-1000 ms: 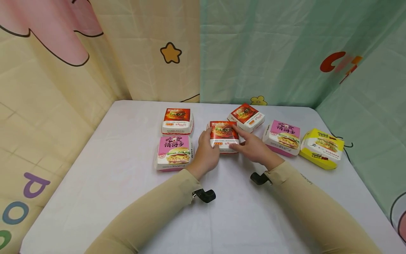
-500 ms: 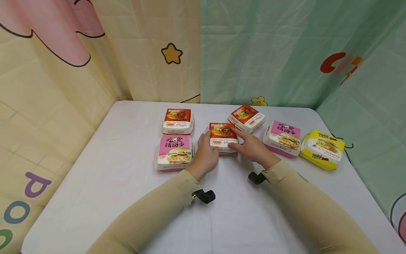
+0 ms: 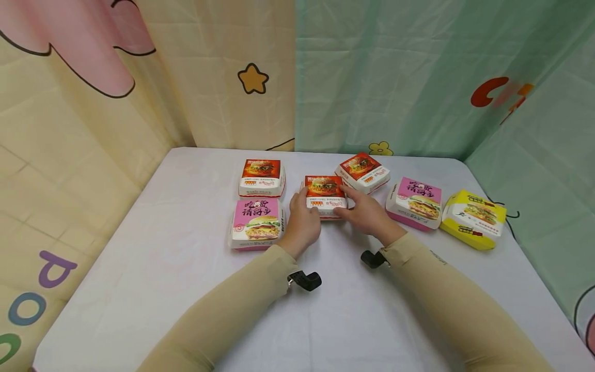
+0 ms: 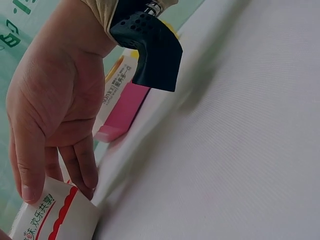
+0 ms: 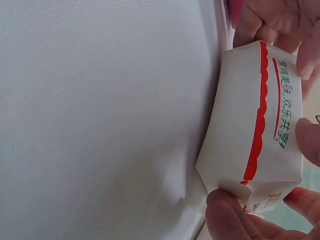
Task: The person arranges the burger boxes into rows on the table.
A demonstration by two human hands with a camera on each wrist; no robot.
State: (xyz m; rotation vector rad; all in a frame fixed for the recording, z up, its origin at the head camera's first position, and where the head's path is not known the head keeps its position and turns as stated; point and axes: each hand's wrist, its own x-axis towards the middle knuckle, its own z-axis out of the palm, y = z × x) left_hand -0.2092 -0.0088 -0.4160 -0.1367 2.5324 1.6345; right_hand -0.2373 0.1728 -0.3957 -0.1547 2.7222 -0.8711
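A red-and-white cardboard burger box [image 3: 325, 200] lies near the middle of the white table, between both hands. My left hand [image 3: 303, 227] grips its left side, with the thumb near the front corner. On the right side, my right hand [image 3: 370, 216] holds the same box, thumb at the front corner and fingers farther back. The right wrist view shows the box's front wall [image 5: 240, 120], with a red scalloped stripe and a small side flap [image 5: 236, 189] beside the right thumb. In the left wrist view, the right hand [image 4: 55, 95] reaches down onto the box.
Left of the hands stand another red-and-white burger box [image 3: 262, 178] and, in front of it, a pink one [image 3: 257, 225]. To the right are an angled red-and-white box [image 3: 363, 173], a pink box [image 3: 415, 202] and a yellow box [image 3: 474, 219]. Curtains border the table [image 3: 139, 289].
The held box has shifted slightly left and toward the back of the table, with both hands still on it. The other boxes have stayed in place.
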